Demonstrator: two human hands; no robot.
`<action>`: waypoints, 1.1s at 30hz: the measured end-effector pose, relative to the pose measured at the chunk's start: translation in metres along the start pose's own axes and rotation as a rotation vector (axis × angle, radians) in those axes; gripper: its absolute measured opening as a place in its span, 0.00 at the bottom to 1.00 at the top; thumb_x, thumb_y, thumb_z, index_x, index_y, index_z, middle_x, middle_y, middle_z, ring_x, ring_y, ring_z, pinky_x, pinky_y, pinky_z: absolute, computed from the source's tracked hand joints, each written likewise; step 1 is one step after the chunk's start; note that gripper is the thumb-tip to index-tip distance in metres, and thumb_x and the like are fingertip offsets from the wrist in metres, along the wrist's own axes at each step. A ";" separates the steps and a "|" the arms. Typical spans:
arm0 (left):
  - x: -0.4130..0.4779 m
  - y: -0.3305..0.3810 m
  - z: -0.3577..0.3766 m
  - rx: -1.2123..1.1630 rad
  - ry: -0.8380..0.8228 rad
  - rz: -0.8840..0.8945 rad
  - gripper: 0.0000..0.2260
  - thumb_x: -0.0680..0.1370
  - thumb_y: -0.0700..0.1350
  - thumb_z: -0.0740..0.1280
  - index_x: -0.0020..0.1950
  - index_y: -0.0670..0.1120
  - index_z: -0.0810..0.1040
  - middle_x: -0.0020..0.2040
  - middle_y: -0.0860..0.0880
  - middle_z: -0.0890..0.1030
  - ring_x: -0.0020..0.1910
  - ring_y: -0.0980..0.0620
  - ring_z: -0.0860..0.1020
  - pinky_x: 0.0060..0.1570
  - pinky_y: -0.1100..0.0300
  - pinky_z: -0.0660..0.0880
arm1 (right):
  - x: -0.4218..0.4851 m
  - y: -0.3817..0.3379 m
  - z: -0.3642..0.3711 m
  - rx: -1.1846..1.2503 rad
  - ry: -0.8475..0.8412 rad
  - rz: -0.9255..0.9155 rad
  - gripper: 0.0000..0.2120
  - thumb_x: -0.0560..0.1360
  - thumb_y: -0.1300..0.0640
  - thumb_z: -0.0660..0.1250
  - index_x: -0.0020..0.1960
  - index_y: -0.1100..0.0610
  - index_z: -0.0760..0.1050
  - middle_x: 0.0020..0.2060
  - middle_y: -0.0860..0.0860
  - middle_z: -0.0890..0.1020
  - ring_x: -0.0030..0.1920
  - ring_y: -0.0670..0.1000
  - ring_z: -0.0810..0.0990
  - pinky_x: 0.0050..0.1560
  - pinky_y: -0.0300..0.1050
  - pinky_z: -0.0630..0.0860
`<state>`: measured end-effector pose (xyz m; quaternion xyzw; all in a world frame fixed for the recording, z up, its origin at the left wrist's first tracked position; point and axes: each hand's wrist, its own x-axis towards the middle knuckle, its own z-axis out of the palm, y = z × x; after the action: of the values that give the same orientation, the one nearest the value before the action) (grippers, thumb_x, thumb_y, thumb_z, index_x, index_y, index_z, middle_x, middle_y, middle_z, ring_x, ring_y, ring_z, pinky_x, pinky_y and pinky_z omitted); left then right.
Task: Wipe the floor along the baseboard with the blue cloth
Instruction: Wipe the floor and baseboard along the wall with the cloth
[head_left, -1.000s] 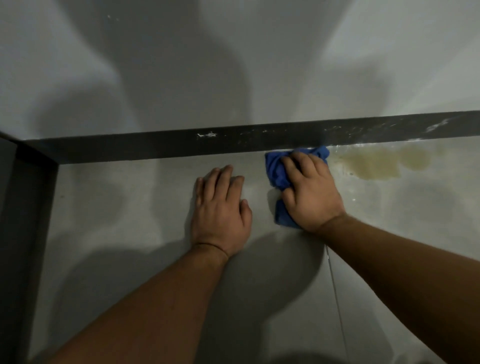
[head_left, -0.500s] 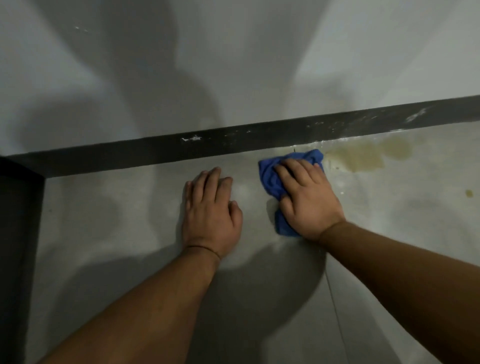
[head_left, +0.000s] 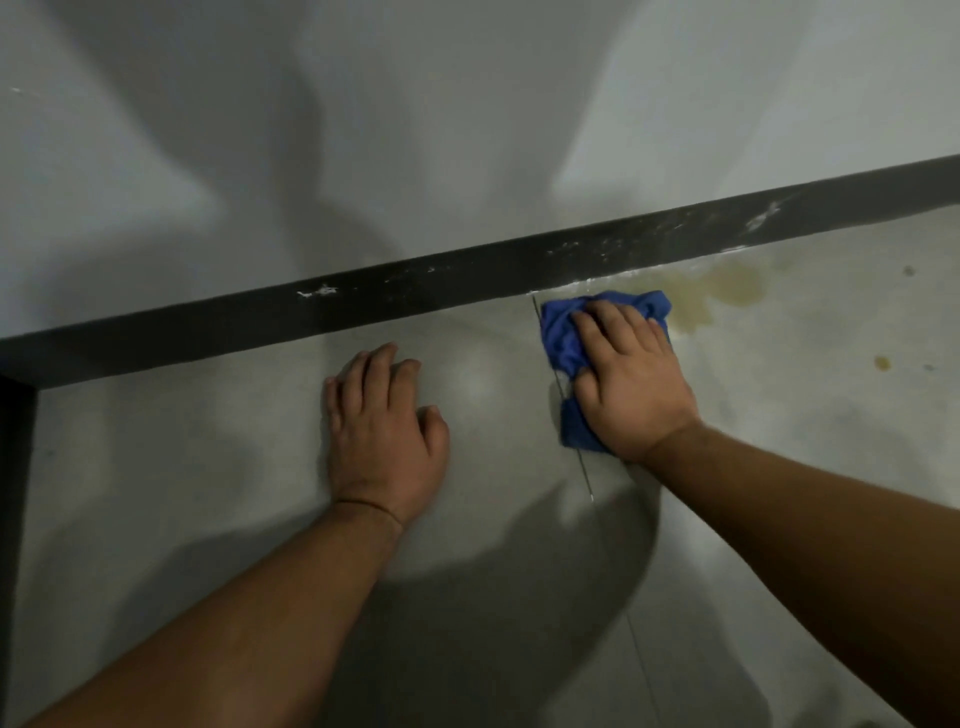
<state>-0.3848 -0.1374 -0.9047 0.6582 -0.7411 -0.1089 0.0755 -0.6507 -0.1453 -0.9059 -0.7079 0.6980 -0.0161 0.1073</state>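
A crumpled blue cloth (head_left: 558, 338) lies on the grey floor (head_left: 208, 467) just below the dark baseboard (head_left: 363, 296). My right hand (head_left: 631, 384) presses flat on top of it, fingers pointing toward the baseboard, and covers most of the cloth. My left hand (head_left: 384, 431) rests palm down on the bare floor to the left, fingers together, holding nothing. A yellowish stain (head_left: 727, 288) spreads on the floor directly right of the cloth, along the baseboard.
A pale wall (head_left: 415, 130) rises above the baseboard. A dark vertical edge (head_left: 13, 493) closes the corner at the far left. A thin tile joint (head_left: 584, 467) runs from the baseboard down under the cloth. Small spots (head_left: 881, 362) dot the floor to the right.
My right hand and the cloth have slid right along the baseboard toward the yellowish stain. The view has tilted, and more of the floor on the right shows. The left hand stays planted.
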 end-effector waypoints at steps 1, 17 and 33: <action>0.002 0.007 -0.001 -0.008 0.000 0.021 0.25 0.77 0.51 0.57 0.73 0.45 0.73 0.76 0.42 0.70 0.77 0.40 0.66 0.78 0.36 0.58 | 0.009 -0.004 -0.001 0.003 0.014 0.019 0.31 0.79 0.45 0.52 0.79 0.56 0.62 0.77 0.57 0.65 0.77 0.60 0.60 0.79 0.61 0.54; 0.043 0.064 0.014 0.029 -0.015 0.185 0.26 0.78 0.48 0.56 0.76 0.44 0.70 0.77 0.42 0.70 0.77 0.43 0.66 0.79 0.42 0.62 | 0.030 -0.001 -0.013 -0.027 -0.001 0.047 0.30 0.78 0.46 0.53 0.79 0.53 0.62 0.78 0.56 0.64 0.77 0.60 0.59 0.78 0.62 0.55; 0.049 0.066 0.022 0.027 -0.024 0.200 0.27 0.77 0.49 0.55 0.75 0.44 0.71 0.77 0.42 0.71 0.77 0.43 0.67 0.76 0.42 0.65 | 0.052 -0.023 -0.005 -0.052 0.018 -0.070 0.29 0.76 0.44 0.54 0.76 0.50 0.68 0.73 0.58 0.69 0.72 0.62 0.64 0.76 0.61 0.59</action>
<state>-0.4596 -0.1778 -0.9101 0.5808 -0.8052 -0.0987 0.0685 -0.6279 -0.1970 -0.9033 -0.7343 0.6737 -0.0080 0.0821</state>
